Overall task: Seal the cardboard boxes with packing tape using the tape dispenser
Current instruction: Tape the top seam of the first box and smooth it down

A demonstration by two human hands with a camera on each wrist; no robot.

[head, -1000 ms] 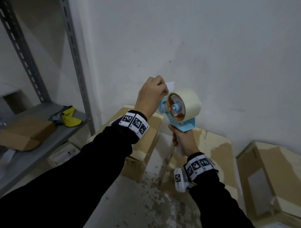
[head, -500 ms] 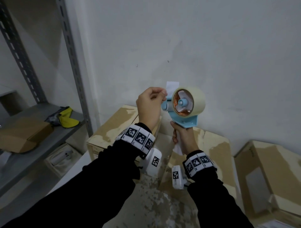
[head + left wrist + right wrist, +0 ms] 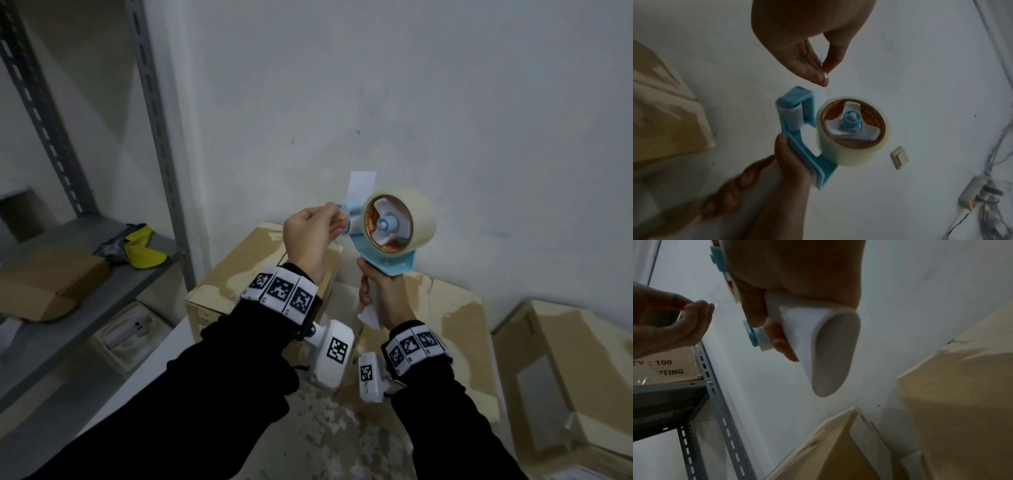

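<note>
A blue tape dispenser with a roll of clear tape is held up in front of the wall. My right hand grips its white handle from below. My left hand is just left of the dispenser's front roller, with thumb and fingertips pinched together on what looks like the clear tape end. Cardboard boxes stand on the floor below: one under my left hand, one behind my right hand, one at the right.
A grey metal shelf stands at the left with a flat carton and a yellow-grey item on it. A white packaged device lies under it. A light switch and a power strip are on the wall.
My left hand came down from the top of the dispenser to its front roller. The dispenser turned so that the roll's open side faces me more.
</note>
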